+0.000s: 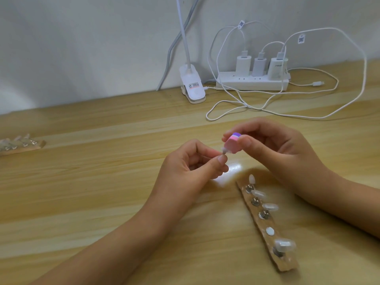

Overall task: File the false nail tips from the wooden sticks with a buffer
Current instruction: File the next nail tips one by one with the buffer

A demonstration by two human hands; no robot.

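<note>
Your left hand (pixel 185 169) pinches a false nail tip (pixel 223 150) between thumb and forefinger. Your right hand (pixel 277 149) holds the pink-and-purple buffer (pixel 232 144) against it, above the pale wooden table (pixel 92 182). Below and right of the grip lies a wooden stick (pixel 287 265) bearing four tips; another stick (pixel 24 148) sits far left. Beyond the grip, cables (pixel 267 109) loop from a power strip (pixel 250 83) beside a clip lamp (pixel 192 87) at the white wall (pixel 82 48).
</note>
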